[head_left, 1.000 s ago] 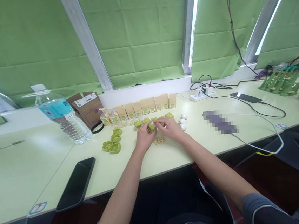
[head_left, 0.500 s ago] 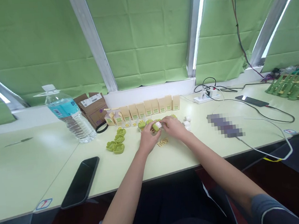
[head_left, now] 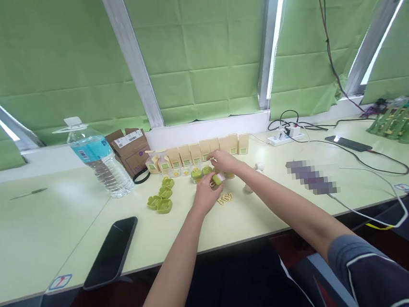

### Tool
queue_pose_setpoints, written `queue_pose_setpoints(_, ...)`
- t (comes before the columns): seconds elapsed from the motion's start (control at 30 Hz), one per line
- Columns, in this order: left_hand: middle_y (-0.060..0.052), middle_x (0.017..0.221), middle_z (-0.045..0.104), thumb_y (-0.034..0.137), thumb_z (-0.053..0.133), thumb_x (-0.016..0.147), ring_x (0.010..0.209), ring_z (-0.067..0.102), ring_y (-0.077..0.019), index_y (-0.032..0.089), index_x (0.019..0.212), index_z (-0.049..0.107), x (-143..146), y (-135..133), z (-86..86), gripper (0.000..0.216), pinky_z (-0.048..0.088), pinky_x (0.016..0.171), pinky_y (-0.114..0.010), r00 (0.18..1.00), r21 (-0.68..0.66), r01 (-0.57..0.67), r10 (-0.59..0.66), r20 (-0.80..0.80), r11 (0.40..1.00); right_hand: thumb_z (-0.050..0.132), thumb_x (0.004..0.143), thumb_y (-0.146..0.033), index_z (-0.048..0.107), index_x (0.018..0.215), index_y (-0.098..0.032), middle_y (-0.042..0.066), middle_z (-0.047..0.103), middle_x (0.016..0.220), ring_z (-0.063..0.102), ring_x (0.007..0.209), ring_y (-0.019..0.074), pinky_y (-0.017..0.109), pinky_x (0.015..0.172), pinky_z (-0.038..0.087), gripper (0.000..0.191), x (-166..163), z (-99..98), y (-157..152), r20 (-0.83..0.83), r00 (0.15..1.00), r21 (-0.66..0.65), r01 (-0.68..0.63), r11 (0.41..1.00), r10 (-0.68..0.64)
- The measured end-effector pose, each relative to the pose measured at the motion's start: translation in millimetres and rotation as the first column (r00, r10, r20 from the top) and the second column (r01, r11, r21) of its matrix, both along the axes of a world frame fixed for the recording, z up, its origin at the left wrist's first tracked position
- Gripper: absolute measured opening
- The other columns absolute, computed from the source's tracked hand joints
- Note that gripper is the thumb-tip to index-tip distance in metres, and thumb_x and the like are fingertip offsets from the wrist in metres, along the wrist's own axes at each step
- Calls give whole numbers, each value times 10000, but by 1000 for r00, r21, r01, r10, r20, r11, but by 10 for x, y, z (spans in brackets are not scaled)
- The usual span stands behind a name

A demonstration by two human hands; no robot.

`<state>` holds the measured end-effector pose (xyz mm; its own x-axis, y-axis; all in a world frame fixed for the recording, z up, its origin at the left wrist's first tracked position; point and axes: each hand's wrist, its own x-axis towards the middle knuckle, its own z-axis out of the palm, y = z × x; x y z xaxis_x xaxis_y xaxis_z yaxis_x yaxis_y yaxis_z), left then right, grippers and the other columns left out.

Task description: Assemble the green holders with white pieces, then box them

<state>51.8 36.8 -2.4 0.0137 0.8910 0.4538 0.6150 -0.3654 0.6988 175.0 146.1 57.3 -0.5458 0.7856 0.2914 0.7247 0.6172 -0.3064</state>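
My left hand (head_left: 207, 194) is closed around a small green-and-white piece (head_left: 218, 178), its white side facing right. My right hand (head_left: 224, 161) is apart from it, reaching over a row of small green pieces (head_left: 196, 173) with fingers stretched out and bent down; nothing shows in them. Several thin beige loops (head_left: 225, 198) lie on the table just below my left hand. To the left sit several empty green flower-shaped shells (head_left: 164, 205). White round pieces (head_left: 259, 166) lie to the right, partly hidden by my right forearm.
Small beige boxes (head_left: 193, 153) stand in a row at the back. A large water bottle (head_left: 98, 159) and an opened brown carton (head_left: 132, 153) are at left, a black phone (head_left: 111, 252) in front. A power strip (head_left: 284, 137) and cables lie at right.
My right hand has let go of the green-and-white piece and moved up and left over the row of green pieces. My left hand keeps the piece, slightly lower.
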Motion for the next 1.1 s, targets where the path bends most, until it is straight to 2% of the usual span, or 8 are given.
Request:
queue_pose_setpoints(0.13,-97,1096,709,183,700,794,936,660,-200,164,1192,662,-5,-4,-8,400,549,886,-351,1000,-9,3,-3,4,1000,465,938,-89,718,1230,-180,90,688,1323,626,1229,225,285,1039,460,397,-133,-5,205,57,998,-122,17,992,-10)
queue_pose_setpoints(0.37,-97,1090,711,193,699,798,915,662,-196,168,1189,663,-10,0,-16,393,556,881,-365,1000,6,13,-13,-4,1000,593,854,-61,747,1191,-191,89,730,1250,690,1123,227,261,928,511,391,-263,-33,286,115,993,-194,58,979,-36)
queue_pose_setpoints(0.63,-99,1094,710,194,696,802,935,667,-206,176,1197,666,-18,1,-28,396,562,883,-381,1000,1,26,-26,0,1000,673,828,-135,810,930,-147,128,788,931,734,884,227,264,780,527,171,-309,-57,365,156,981,-190,144,971,-115)
queue_pose_setpoints(0.8,-107,1119,706,178,690,799,958,666,-207,165,1202,663,-14,1,-24,405,560,893,-379,1000,-11,24,-24,18,1000,703,842,-207,803,973,-165,115,786,988,724,931,213,238,779,529,170,-296,-65,350,128,980,-163,171,972,-151)
queue_pose_setpoints(0.97,-117,1151,702,189,695,804,971,667,-210,154,1206,662,-8,-11,-5,405,555,914,-388,1000,-28,18,-17,18,999,647,902,-217,773,995,-154,147,766,1070,711,998,241,274,810,518,169,-275,-53,302,90,982,-119,175,977,-165)
queue_pose_setpoints(1.1,-110,1140,709,186,699,800,966,672,-211,168,1201,664,-6,-14,-4,402,561,914,-386,999,-10,18,-18,29,1000,592,951,-220,733,1044,-154,136,757,1088,695,1010,226,273,831,492,182,-203,-19,316,39,987,-95,161,982,-158)
